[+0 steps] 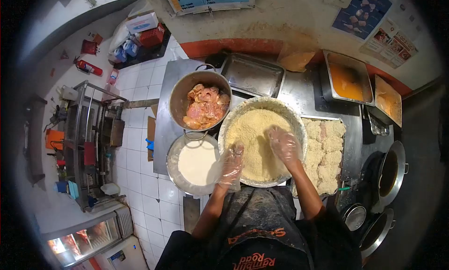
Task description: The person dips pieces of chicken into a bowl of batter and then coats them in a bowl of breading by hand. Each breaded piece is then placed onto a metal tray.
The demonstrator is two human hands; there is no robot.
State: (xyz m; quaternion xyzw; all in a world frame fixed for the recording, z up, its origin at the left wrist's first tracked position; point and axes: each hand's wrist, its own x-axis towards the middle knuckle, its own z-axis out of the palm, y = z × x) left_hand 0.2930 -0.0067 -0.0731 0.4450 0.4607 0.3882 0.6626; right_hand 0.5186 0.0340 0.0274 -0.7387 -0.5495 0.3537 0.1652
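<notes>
**Basin (223, 143) of pale crumbs (262, 118) on a steel counter (161, 148)**

The left hand (232, 164), in clear plastic, is open at the basin's near-left rim. The right hand (283, 144), also covered, has fingers slightly apart over the crumbs. Around the basin: 1 pot (175, 101) of raw meat (206, 106), 1 bowl (172, 169) of white liquid (197, 161), coated pieces (329, 157) right.

The basin wall (300, 125) rings open room above crumbs (257, 127).

Pot of meat (206, 108) behind batter bowl (196, 163); crumb basin (258, 169) right of both, coated-pieces tray (323, 156) rightmost
</notes>
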